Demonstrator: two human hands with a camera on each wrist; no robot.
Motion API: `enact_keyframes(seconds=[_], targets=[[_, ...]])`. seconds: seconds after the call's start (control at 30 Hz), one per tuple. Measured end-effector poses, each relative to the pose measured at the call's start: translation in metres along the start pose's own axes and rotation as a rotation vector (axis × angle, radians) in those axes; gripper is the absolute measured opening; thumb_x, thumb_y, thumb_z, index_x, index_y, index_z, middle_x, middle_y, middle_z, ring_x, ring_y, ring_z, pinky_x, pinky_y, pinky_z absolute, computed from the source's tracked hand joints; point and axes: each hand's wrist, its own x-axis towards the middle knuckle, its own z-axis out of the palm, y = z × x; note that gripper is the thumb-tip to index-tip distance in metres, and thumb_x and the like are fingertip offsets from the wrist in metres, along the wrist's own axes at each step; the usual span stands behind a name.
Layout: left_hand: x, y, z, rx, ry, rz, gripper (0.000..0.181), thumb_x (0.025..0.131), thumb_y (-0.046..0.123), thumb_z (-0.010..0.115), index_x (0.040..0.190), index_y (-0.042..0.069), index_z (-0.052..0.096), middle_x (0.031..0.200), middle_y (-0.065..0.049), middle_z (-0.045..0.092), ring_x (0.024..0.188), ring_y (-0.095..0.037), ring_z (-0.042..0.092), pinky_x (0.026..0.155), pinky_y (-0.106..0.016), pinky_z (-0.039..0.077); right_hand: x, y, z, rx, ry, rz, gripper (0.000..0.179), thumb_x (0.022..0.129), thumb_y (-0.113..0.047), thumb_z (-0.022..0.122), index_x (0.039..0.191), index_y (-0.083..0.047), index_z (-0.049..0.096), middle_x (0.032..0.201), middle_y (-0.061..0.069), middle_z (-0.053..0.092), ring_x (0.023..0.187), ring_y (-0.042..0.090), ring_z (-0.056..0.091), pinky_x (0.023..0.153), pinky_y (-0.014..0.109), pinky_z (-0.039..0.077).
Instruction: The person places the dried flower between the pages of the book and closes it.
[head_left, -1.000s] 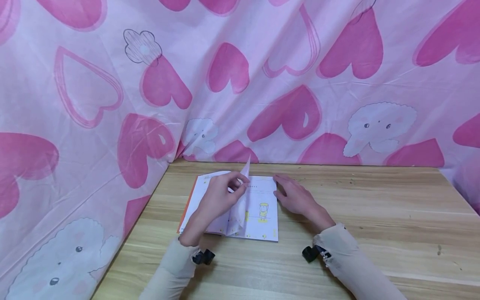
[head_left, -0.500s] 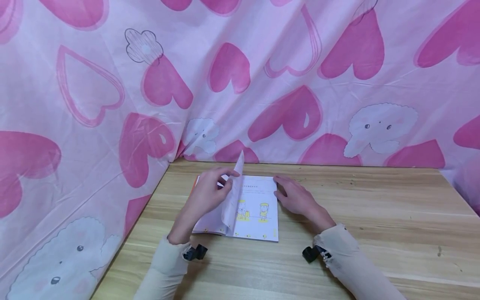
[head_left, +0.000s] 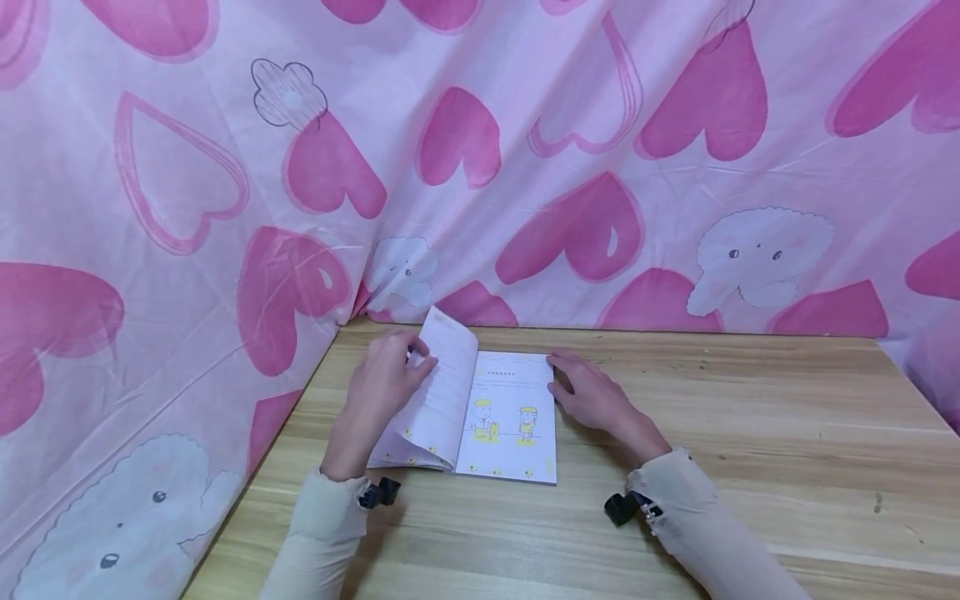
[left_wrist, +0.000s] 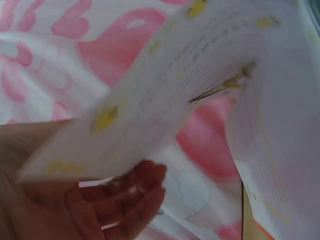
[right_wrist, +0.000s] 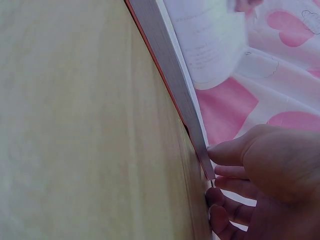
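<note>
An open book point(head_left: 516, 454) lies on the wooden table, its right page showing yellow-and-white cartoon figures. My left hand point(head_left: 372, 383) holds the free edge of a lifted page point(head_left: 448, 367), which curves up and over to the left. In the left wrist view this page point(left_wrist: 130, 110), with print and yellow drawings, lies across my left hand point(left_wrist: 65, 195), hiding part of the thumb and fingers. My right hand point(head_left: 596, 396) holds the book's far right corner. In the right wrist view the thumb and fingers of my right hand point(right_wrist: 265, 175) meet the corner of the book block point(right_wrist: 172, 70).
Behind and to the left hangs a pink curtain point(head_left: 555, 125) with hearts and white animal faces. The wooden table point(head_left: 750, 417) extends to the right of the book. Black wrist cameras sit at both cuffs.
My left hand has moved left and a little down, carrying the page from nearly upright over towards the left side. More of the right page's drawing shows. The right hand stays put.
</note>
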Motion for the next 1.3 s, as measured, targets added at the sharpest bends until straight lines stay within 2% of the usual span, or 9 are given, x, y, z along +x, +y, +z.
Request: enact_keyframes(seconds=[0.23,0.43,0.6,0.67,0.83,0.93,1.1,1.23,1.3], targets=[[0.004,-0.019,0.011,0.167,-0.034,-0.077,0.011,0.092,0.006,0.073,0.102,0.012,0.073,0.111,-0.010,0.072,0.094,-0.032,0.069,0.073,-0.052,0.058,0.001,0.001,0.001,0.005,-0.003,0.003,0.062,0.110,-0.027,0.065,0.165,-0.009,0.044,0.174,0.013,0.040,0.163,0.038,0.035,0.128,0.062,0.034],[0.006,-0.032,0.025,0.232,-0.146,-0.075,0.036,0.092,0.001,0.072,0.124,0.017,0.070,0.121,-0.016,0.071,0.093,-0.035,0.069,0.068,-0.053,0.057,0.000,0.002,0.000,0.014,-0.006,0.005,0.062,0.109,-0.027,0.065,0.165,-0.009,0.045,0.174,0.013,0.040,0.163,0.037,0.035,0.128,0.062,0.034],[0.000,-0.037,0.032,0.220,-0.236,-0.083,0.051,0.101,0.004,0.065,0.146,0.027,0.064,0.143,-0.023,0.064,0.107,-0.040,0.068,0.078,-0.062,0.059,0.001,0.002,0.000,0.011,-0.007,0.008,0.061,0.110,-0.028,0.064,0.165,-0.010,0.045,0.174,0.012,0.040,0.163,0.037,0.035,0.128,0.062,0.034],[-0.003,-0.037,0.034,0.212,-0.264,-0.090,0.047,0.105,0.009,0.061,0.148,0.029,0.065,0.146,-0.025,0.060,0.113,-0.043,0.068,0.083,-0.066,0.058,0.001,0.002,0.000,0.014,-0.007,0.014,0.061,0.110,-0.028,0.065,0.165,-0.010,0.045,0.174,0.012,0.040,0.163,0.036,0.035,0.128,0.061,0.034],[-0.006,-0.038,0.039,0.220,-0.321,-0.106,0.051,0.102,0.008,0.061,0.148,0.027,0.067,0.147,-0.030,0.057,0.122,-0.048,0.065,0.092,-0.072,0.054,0.000,0.001,0.000,0.011,-0.004,0.015,0.061,0.109,-0.027,0.065,0.165,-0.011,0.045,0.174,0.012,0.041,0.163,0.037,0.035,0.128,0.062,0.035],[-0.006,-0.036,0.043,0.238,-0.339,-0.104,0.045,0.105,0.021,0.063,0.150,0.024,0.065,0.153,-0.032,0.051,0.134,-0.051,0.057,0.100,-0.074,0.050,-0.001,0.001,0.000,0.006,0.001,0.009,0.062,0.109,-0.026,0.065,0.165,-0.009,0.044,0.174,0.014,0.040,0.163,0.039,0.036,0.127,0.062,0.035],[-0.005,-0.029,0.050,0.286,-0.329,-0.078,0.047,0.109,0.043,0.061,0.146,0.016,0.066,0.166,-0.032,0.034,0.151,-0.053,0.035,0.117,-0.075,0.037,-0.003,0.002,0.000,0.002,0.007,0.010,0.062,0.109,-0.026,0.065,0.165,-0.009,0.044,0.173,0.015,0.041,0.162,0.039,0.036,0.127,0.062,0.036],[-0.005,-0.027,0.055,0.306,-0.299,-0.003,0.045,0.108,0.033,0.064,0.146,0.009,0.064,0.173,-0.034,0.024,0.161,-0.053,0.025,0.124,-0.074,0.031,-0.003,0.000,0.000,0.002,0.011,0.014,0.061,0.109,-0.026,0.066,0.165,-0.010,0.045,0.173,0.014,0.042,0.162,0.039,0.037,0.127,0.062,0.036],[-0.005,-0.026,0.058,0.301,-0.281,0.062,0.044,0.108,0.025,0.065,0.149,0.009,0.062,0.171,-0.033,0.030,0.161,-0.051,0.029,0.123,-0.073,0.034,-0.003,0.000,0.000,0.004,0.016,0.010,0.061,0.109,-0.027,0.066,0.164,-0.010,0.046,0.173,0.014,0.042,0.162,0.039,0.037,0.127,0.063,0.036]])
